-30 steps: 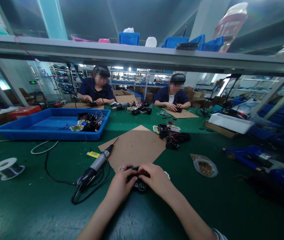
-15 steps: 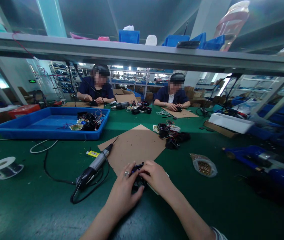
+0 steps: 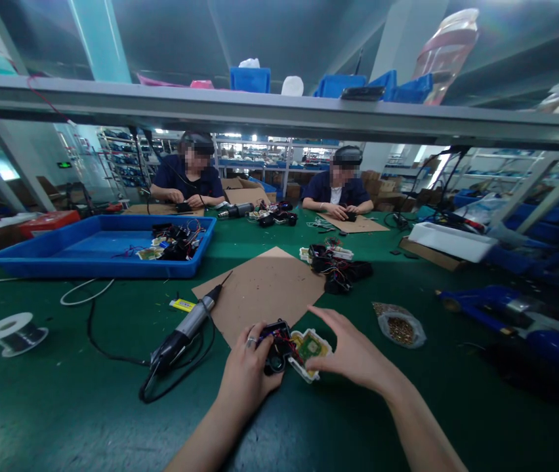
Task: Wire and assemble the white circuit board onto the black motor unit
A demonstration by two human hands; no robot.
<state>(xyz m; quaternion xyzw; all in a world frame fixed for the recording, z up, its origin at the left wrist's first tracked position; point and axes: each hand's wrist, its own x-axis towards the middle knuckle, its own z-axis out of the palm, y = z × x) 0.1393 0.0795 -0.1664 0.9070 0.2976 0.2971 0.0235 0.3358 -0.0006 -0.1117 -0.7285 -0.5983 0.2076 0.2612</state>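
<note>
My left hand (image 3: 247, 367) is closed round a small black wired part (image 3: 276, 342) near the front of the green table (image 3: 73, 406); a ring shows on one finger. Red and dark wires run from that part to a white-framed green circuit board (image 3: 310, 349) lying just to its right. My right hand (image 3: 353, 354) hovers beside the board with its fingers stretched out, the thumb close to the board's right edge and nothing held. Both hands sit at the near corner of a brown cardboard sheet (image 3: 262, 288).
An electric screwdriver (image 3: 186, 328) with a black cable lies left of my hands. A bag of screws (image 3: 400, 326) lies to the right, a pile of wired parts (image 3: 336, 265) behind it. A blue tray (image 3: 82, 246) and a solder spool (image 3: 12, 331) stand at left. Two people work across the table.
My right hand has let go of the black part and moved right, fingers spread. The white-framed circuit board it covered now shows. My left hand still grips the part.
</note>
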